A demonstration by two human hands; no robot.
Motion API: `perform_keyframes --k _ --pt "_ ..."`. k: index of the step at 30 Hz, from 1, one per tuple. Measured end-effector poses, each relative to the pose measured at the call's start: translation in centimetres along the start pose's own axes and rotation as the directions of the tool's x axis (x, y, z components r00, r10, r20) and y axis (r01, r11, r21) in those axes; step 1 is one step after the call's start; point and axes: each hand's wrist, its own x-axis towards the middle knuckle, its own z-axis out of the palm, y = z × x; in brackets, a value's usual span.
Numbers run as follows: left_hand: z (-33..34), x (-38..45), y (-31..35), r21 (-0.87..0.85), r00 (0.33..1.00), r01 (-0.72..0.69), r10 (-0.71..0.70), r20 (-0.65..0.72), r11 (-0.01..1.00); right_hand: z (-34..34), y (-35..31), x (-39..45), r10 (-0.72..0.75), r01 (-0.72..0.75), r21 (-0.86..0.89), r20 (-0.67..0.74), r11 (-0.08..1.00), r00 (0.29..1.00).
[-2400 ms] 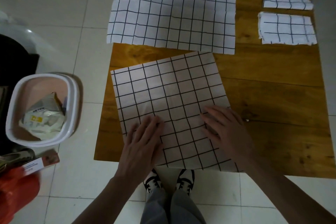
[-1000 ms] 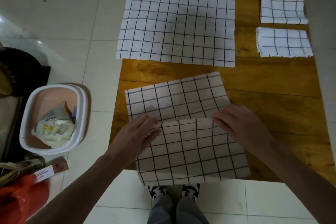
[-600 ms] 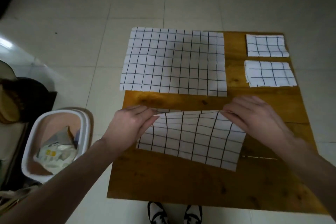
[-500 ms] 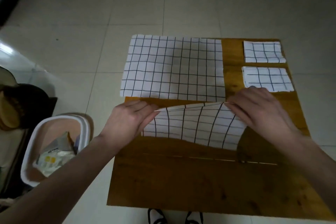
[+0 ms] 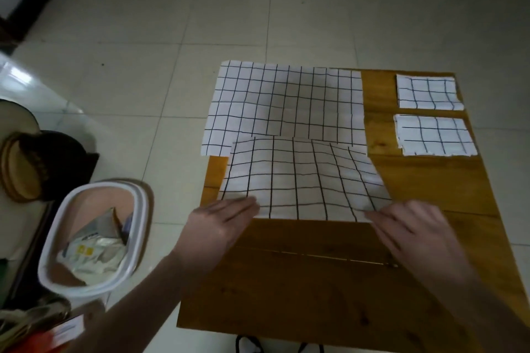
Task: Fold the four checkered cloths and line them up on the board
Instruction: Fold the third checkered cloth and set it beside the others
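Left hand grip: the left hand point(image 5: 220, 223) has its fingers stretched out nearly flat, fingertips on the near left corner of the half-folded cloth point(image 5: 301, 180); whether it pinches the edge or only presses it, I cannot tell.
Right hand grip: the right hand point(image 5: 413, 229) has its fingers spread and laid on the near right corner of the same cloth; pinch or press cannot be told here either.
Arm pose: both forearms reach forward from the bottom of the view, palms down, hands well apart at the cloth's two near corners.
Half-folded cloth: white with a black grid, a wide strip lying on the middle of the wooden board point(image 5: 315, 281), its surface rippled, its far edge overlapping the near edge of the open cloth point(image 5: 286, 103).
Open cloth: spread flat at the board's far left, hanging over the left edge.
Folded cloths: two small squares, the far one point(image 5: 428, 92) and the near one point(image 5: 434, 135), in a column on the far right of the board, just apart.
Beside the board: a white bin point(image 5: 94, 235) with wrappers stands on the tiled floor to the left.
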Motion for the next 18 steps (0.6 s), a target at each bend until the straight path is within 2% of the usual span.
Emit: perform_keyframes --k 3,7,11,18 --pt "2.5 -2.9 1.3 -0.020 0.987 0.098 -0.095 0.129 0.995 2.7 -2.0 -2.6 -0.010 0.009 0.011 0.063 1.000 0.998" --pt "5.2 -6.1 3.4 -0.044 0.960 0.191 -0.177 0.216 0.981 5.8 -4.4 -5.9 0.113 -0.117 0.001 0.239 0.993 0.964" --pt "7.4 -8.6 4.8 -0.097 0.928 0.259 -0.220 0.302 0.961 7.9 -5.8 -9.5 0.173 -0.179 0.000 0.261 0.984 0.950" --pt "8.4 -10.6 6.0 -0.147 0.908 0.299 -0.233 0.347 0.943 8.1 -7.4 -11.8 0.332 -0.350 0.001 0.320 0.937 0.887"
